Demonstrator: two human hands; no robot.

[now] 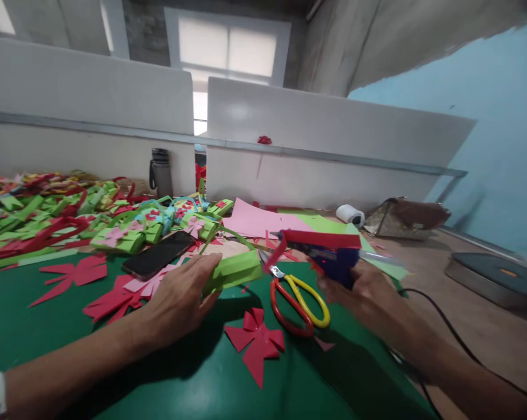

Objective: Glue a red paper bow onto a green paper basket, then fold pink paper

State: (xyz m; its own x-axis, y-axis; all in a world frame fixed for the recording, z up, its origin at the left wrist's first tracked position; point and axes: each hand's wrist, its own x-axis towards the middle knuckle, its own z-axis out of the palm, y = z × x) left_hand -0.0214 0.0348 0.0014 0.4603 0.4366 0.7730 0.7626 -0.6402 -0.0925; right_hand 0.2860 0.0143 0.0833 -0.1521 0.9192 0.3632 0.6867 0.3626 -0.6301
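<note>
My left hand (180, 297) grips a folded green paper piece (233, 270) by its near end, just above the dark green mat (193, 379). My right hand (363, 291) is closed round a blue and red glue gun (328, 251), its red top pointing left toward the green piece. A black cord (438, 315) trails from the gun to the right. Red and yellow scissors (298, 300) lie between my hands. A red paper bow (257, 341) lies on the mat in front of them.
A black phone (158, 255) lies left of the green piece. Heaps of green, red and pink paper crafts (62, 216) cover the left. Pink and green sheets (267, 221), a tape roll (349, 214), a brown bag (407, 217) and a grey bottle (160, 172) stand behind.
</note>
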